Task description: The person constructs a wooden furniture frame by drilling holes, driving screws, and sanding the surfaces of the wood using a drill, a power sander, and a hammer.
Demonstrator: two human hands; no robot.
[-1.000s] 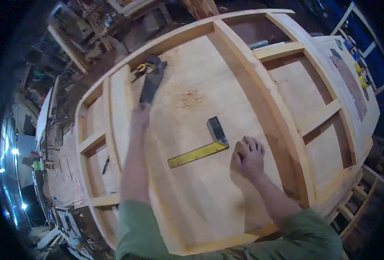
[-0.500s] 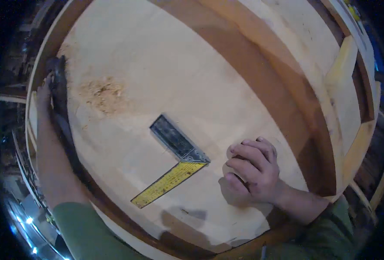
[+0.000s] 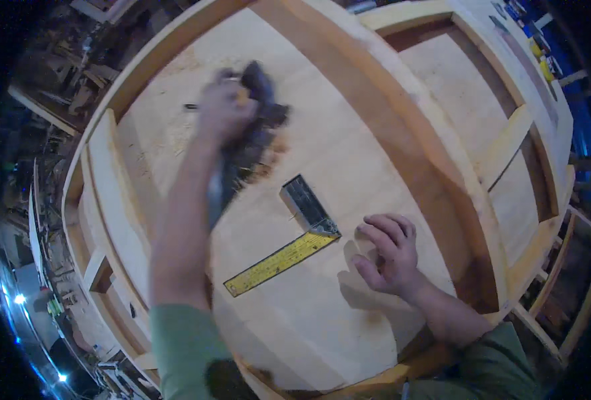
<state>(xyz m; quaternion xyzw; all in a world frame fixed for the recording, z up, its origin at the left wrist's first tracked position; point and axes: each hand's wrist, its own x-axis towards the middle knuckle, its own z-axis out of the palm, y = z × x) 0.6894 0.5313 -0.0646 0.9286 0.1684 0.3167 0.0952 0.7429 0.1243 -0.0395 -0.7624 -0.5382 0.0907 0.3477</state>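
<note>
My left hand (image 3: 225,110) is smeared by motion over the far left part of a pale wooden panel. Its fingers look closed around something dark and blurred, with a small yellow-orange patch beside them; its kind cannot be made out. Wood shavings (image 3: 272,157) lie at the dark patch just below this hand. An angled square (image 3: 282,260) with a dark stock and a yellow blade rests flat on the panel between my hands. To its right, my right hand (image 3: 392,257) has loosely bent fingers, thumb apart, with nothing in it and its shadow on the panel.
A raised wooden rib (image 3: 435,153) crosses the panel on the right, and a wooden rim (image 3: 152,60) borders its far left. Framed compartments (image 3: 452,83) lie past the rib. Yellow items (image 3: 542,60) sit at the far right, and scrap wood (image 3: 45,113) clutters the left surroundings.
My left hand has swung from the panel's left edge rightward over the panel, and the shavings have shifted right. The view has turned left. My right hand stays near the square, its thumb further apart.
</note>
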